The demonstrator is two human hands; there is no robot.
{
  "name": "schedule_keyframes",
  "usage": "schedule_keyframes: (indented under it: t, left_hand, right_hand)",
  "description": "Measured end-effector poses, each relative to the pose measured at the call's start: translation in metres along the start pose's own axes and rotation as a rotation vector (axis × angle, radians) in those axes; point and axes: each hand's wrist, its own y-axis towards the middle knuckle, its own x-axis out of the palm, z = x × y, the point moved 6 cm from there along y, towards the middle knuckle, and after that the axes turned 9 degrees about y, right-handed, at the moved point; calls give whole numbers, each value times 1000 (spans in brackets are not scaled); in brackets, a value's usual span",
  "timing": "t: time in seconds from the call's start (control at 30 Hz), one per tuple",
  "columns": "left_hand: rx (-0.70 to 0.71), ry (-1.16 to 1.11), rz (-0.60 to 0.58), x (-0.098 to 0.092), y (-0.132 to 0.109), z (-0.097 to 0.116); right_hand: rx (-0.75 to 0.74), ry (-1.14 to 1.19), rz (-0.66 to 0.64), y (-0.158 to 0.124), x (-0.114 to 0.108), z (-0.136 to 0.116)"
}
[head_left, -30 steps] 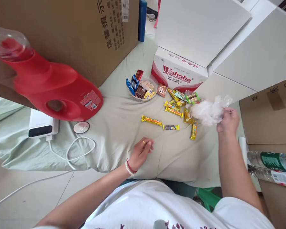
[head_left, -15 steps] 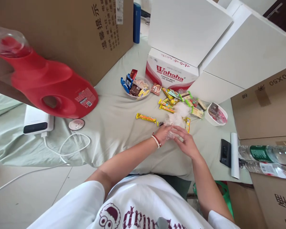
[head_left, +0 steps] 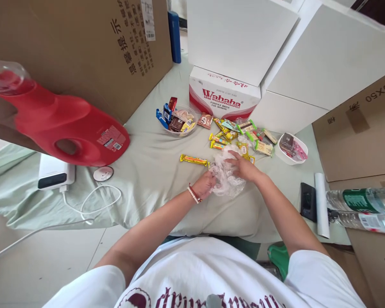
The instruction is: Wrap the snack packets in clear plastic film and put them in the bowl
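A crumpled clear plastic bag (head_left: 227, 182) lies between my hands near the front of the cloth-covered table. My left hand (head_left: 204, 185) grips its left edge with closed fingers. At the bag's upper right, my right hand (head_left: 242, 166) rests with fingers spread on the plastic. A yellow-wrapped snack bar (head_left: 194, 160) lies just left of the bag. Beyond it is a loose pile of wrapped snacks, among them a green-and-cream packet (head_left: 263, 148) and a brown packet (head_left: 205, 120). Part of the pile is hidden behind the bag and my right hand.
A clear bowl of snacks (head_left: 183, 134) stands at the back left, a white bowl (head_left: 288, 159) at the right. A red detergent bottle (head_left: 80, 124), white device (head_left: 56, 169) and cable (head_left: 99, 209) are left. A phone (head_left: 308, 201) and bottles (head_left: 356, 199) lie right. A Wahaha box (head_left: 224, 96) stands behind.
My hands have moved apart, the left towards the lower left and the right upwards. The plastic bag is spread wider and lower between them. The view has shifted slightly.
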Motion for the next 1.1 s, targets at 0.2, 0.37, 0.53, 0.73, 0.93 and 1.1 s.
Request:
schedule_keyframes:
  t: [0.2, 0.37, 0.53, 0.73, 0.93, 1.1]
  left_hand:
    - [3, 97, 312, -60, -26, 13]
    - [62, 166, 376, -67, -33, 20]
    - [69, 314, 393, -72, -35, 18]
    - [80, 469, 439, -82, -54, 23]
    - [164, 776, 443, -84, -79, 28]
    - [365, 1088, 566, -95, -110, 43]
  right_hand:
    - [-16, 48, 526, -67, -37, 13]
    - [3, 10, 442, -93, 15, -8]
    - [117, -71, 266, -81, 36, -29]
    - [178, 6, 34, -14, -31, -49]
    - [244, -286, -253, 73, -13, -66]
    - [95, -161, 55, 40, -57, -45]
